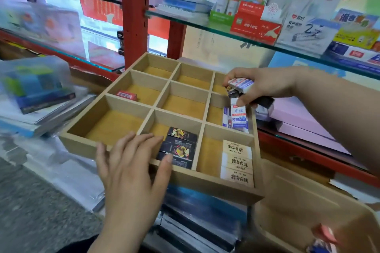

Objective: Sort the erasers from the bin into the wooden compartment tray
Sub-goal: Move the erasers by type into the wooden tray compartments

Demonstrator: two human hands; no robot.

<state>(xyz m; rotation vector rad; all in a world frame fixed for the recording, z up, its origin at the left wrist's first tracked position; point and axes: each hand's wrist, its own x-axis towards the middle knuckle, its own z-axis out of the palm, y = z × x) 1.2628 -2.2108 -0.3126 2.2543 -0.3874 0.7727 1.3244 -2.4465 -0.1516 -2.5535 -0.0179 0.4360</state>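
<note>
I'm mid-placement: my right hand (265, 86) is curled round a small clutch of erasers, and one white-and-blue eraser (238, 117) stands on end from it into the right-middle compartment of the wooden tray (205, 185), beside others of its kind. My left hand (131, 162) lies flat, fingers straight, on the front rim by the black erasers (181, 146). The clutch seems to include dark ones, though blur hides detail. Next I'd release only the matching piece.
</note>
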